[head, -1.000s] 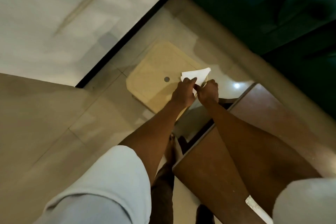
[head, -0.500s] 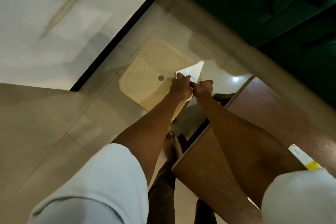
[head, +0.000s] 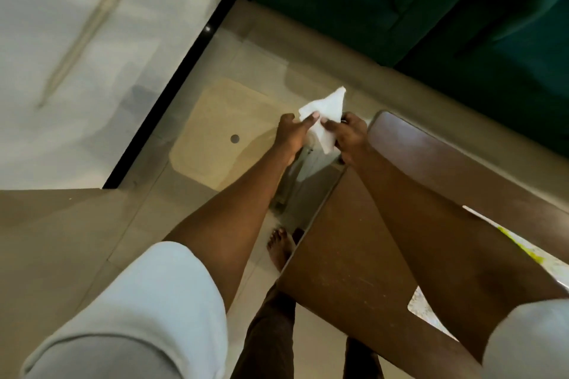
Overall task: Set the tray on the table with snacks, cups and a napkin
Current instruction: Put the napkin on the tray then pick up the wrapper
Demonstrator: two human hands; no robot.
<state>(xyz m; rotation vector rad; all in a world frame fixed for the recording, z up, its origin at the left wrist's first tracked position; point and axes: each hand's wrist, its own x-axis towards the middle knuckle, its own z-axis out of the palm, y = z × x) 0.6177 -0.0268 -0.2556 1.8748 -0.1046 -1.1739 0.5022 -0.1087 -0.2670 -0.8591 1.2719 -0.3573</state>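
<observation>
A white paper napkin (head: 327, 115) is pinched between both hands, in the air past the far-left corner of the brown table (head: 351, 249). My left hand (head: 292, 132) grips its left edge with the thumb on top. My right hand (head: 349, 135) holds its right side and lower flap. The napkin is folded to a point that sticks up and away from me. At the right edge, partly behind my right arm, lies a pale patterned object with yellow marks (head: 523, 248) on the table; I cannot tell what it is.
A beige mat with a round dark hole (head: 221, 129) lies on the tiled floor below my hands. A dark green sofa (head: 400, 0) fills the top right. A white wall with a black skirting strip (head: 172, 92) runs along the left. My bare foot (head: 280, 248) stands beside the table edge.
Both hands have shifted slightly right toward the table corner with the napkin. The fingers have reworked the fold, and the napkin now hangs lower between the hands with its tip up.
</observation>
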